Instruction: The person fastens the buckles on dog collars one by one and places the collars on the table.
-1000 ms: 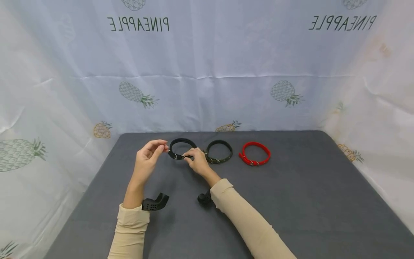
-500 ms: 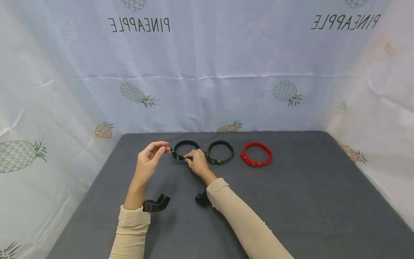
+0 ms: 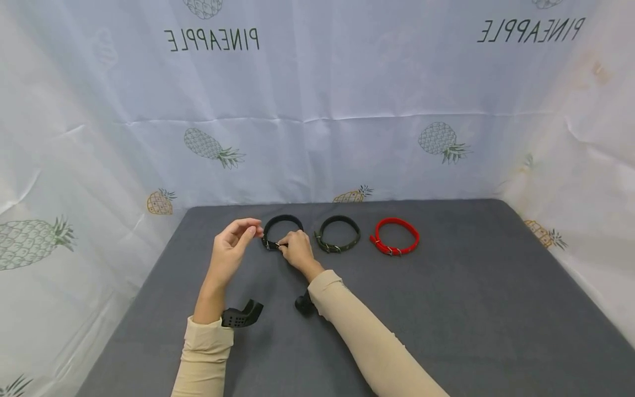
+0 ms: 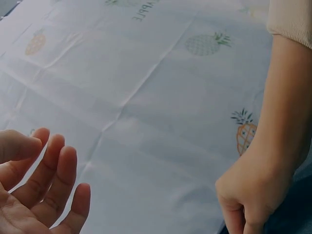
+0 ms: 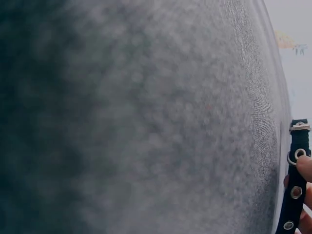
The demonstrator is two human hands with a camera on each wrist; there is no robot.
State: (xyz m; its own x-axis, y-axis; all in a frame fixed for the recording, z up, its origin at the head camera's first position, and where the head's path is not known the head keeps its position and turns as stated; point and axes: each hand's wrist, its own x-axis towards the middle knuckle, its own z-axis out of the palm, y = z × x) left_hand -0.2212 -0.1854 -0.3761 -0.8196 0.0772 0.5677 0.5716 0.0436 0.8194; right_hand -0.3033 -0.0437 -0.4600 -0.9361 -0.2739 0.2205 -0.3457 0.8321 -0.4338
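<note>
A black pet collar point(image 3: 272, 220), buckled into a loop, is at the back of the table, left of centre. My right hand point(image 3: 299, 251) pinches its near side between thumb and fingers. The right wrist view shows the collar's strap point(image 5: 296, 192) with metal eyelets and a buckle, the thumb lying on it beside a ring. My left hand point(image 3: 229, 242) is raised just left of the collar, palm up and fingers loosely bent. In the left wrist view, nothing shows between the left hand's fingers point(image 4: 67, 163). A dark green collar point(image 3: 358, 234) lies close to the right hand.
A red collar point(image 3: 415, 234) lies buckled in a loop right of the green one, on the dark grey table point(image 3: 471, 309). A white curtain point(image 3: 317, 160) with printed pineapples stands behind the table and along both sides. Black camera mounts point(image 3: 243, 315) jut from the wrists.
My right hand has shifted slightly left with the black collar, opening a small gap to the green collar. The left hand stays nearly in place. The view has drifted a little.
</note>
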